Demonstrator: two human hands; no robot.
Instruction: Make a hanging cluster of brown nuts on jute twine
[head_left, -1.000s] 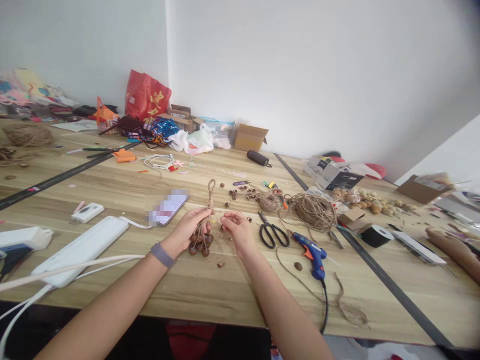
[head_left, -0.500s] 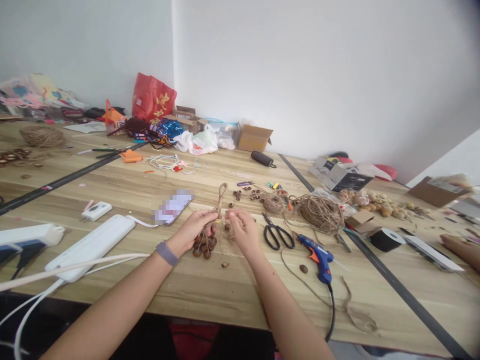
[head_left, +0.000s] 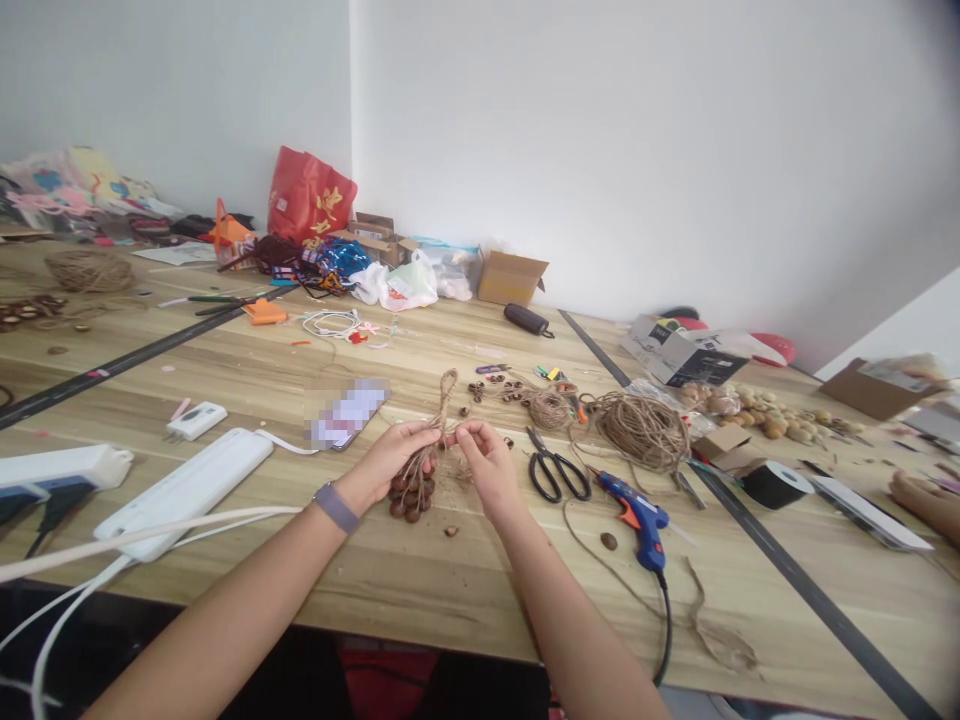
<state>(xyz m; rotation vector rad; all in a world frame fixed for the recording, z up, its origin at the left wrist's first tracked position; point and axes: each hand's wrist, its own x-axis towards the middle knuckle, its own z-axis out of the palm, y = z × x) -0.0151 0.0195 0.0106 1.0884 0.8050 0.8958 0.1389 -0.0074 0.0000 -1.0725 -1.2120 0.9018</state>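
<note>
My left hand (head_left: 399,456) is closed around a bundle of twine strands, with a twisted twine loop (head_left: 445,398) rising above the fingers. Below it hangs a cluster of brown nuts (head_left: 412,496), resting on or just over the table. Beside it, my right hand (head_left: 480,452) pinches at the bundle's right side; a thin strand seems to be between thumb and finger, though it is too small to be sure. Black-handled scissors (head_left: 558,470) lie right of my right hand, and a blue glue gun (head_left: 637,518) lies farther right.
A phone (head_left: 349,415) and a white power strip (head_left: 184,495) with cables lie to the left. Twine coils (head_left: 643,430) and small nut pieces (head_left: 502,388) are beyond my right hand. Bags and boxes (head_left: 512,278) line the wall. Another person's hand (head_left: 926,500) shows at the right edge.
The nut cluster has turned slightly and bunched closer together under my left hand. My hands stay nearly in place, and the view has shifted a little.
</note>
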